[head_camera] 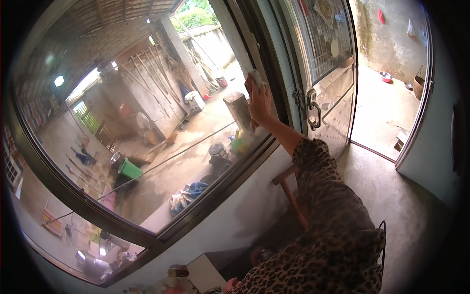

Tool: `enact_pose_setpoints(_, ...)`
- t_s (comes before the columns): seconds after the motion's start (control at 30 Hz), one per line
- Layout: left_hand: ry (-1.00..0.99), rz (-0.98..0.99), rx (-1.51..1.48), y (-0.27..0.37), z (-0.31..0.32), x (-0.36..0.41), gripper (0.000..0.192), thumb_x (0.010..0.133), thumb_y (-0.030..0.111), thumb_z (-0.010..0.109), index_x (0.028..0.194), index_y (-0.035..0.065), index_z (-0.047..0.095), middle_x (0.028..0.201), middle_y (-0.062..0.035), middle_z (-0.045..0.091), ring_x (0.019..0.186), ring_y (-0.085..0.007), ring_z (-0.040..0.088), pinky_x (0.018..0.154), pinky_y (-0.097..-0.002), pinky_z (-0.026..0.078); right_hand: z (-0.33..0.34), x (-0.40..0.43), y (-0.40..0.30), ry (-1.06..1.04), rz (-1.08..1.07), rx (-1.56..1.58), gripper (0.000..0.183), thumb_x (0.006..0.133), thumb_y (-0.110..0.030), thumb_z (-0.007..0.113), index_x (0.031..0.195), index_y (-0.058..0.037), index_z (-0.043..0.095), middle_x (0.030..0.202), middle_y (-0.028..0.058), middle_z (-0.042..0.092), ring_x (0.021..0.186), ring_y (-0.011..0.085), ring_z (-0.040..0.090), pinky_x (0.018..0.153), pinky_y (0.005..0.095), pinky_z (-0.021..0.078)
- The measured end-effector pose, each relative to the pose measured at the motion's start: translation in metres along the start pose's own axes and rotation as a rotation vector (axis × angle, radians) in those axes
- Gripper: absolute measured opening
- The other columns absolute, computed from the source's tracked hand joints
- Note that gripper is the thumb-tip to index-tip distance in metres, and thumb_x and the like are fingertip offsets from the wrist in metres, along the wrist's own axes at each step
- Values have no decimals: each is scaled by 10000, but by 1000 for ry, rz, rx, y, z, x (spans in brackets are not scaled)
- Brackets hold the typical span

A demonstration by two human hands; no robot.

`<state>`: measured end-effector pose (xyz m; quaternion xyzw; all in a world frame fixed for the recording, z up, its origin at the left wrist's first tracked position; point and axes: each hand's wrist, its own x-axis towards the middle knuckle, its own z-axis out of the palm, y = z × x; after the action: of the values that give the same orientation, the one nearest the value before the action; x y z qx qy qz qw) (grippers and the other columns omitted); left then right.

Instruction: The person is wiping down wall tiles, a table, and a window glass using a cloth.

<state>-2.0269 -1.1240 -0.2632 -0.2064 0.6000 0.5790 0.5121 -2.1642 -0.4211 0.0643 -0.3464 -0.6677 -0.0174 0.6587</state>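
Note:
My right hand (260,103) is raised to the window and presses a pale, bunched cloth (256,77) against the glass near the dark metal frame (279,79). Its fingers lie spread over the cloth. A leopard-print sleeve (341,198) covers the upper part of this arm. Only a small part of my left hand (231,284) shows at the bottom edge, close to a pair of dark-framed glasses (213,290); the sleeve hides the rest. Through the large window pane (154,147) a covered yard is visible.
A door with a metal handle (314,110) stands ajar to the right, beside a bright doorway. Below the sill is a wooden T-shaped piece (292,194). A pale box-like surface (206,273) and a dark-lidded jar (178,271) sit low in front. Gloves (187,196) lie beyond the glass.

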Motion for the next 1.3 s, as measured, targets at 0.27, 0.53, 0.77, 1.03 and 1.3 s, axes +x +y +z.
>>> enact_pose_setpoints(0.27,75,-14,-225,34,61,-67,472,1069,200,485,1529,136,401,1435,-105,551,608,-149,496,520,-312,467,-27,171,-40,165,-163,150,588,842,-3,572,1411,-141,532,1158,254,566,1030,448,548,898,532,456)
enact_pose_setpoints(0.53,140,309,572,-7,17,7,556,1017,334,574,1498,123,391,1393,-153,511,928,-189,639,821,-358,540,-19,-27,35,-311,40,102,730,952,-66,548,1596,-270,270,1427,271,438,1314,474,446,1066,552,409)
enact_pose_setpoints(0.77,340,227,1138,39,63,-71,562,1005,379,626,1426,22,520,1221,-145,665,1088,-265,650,961,-420,542,-25,-191,58,-729,588,144,818,929,-134,603,1622,-196,173,1550,333,247,1418,515,262,1126,598,313)
enact_pose_setpoints(1.03,298,295,1021,8,29,-19,488,992,280,650,1402,34,551,1231,-167,666,1089,-290,657,946,-439,545,-73,-313,-95,-515,156,414,773,822,19,560,1560,-75,350,1396,346,348,1291,604,311,1130,629,251)
enact_pose_setpoints(1.3,375,464,1114,6,37,-49,424,967,227,677,1343,47,600,1209,-177,684,1071,-316,676,915,-441,552,-89,-256,-30,-719,248,992,424,831,40,584,1245,-30,642,1233,179,588,1026,358,641,880,455,531)
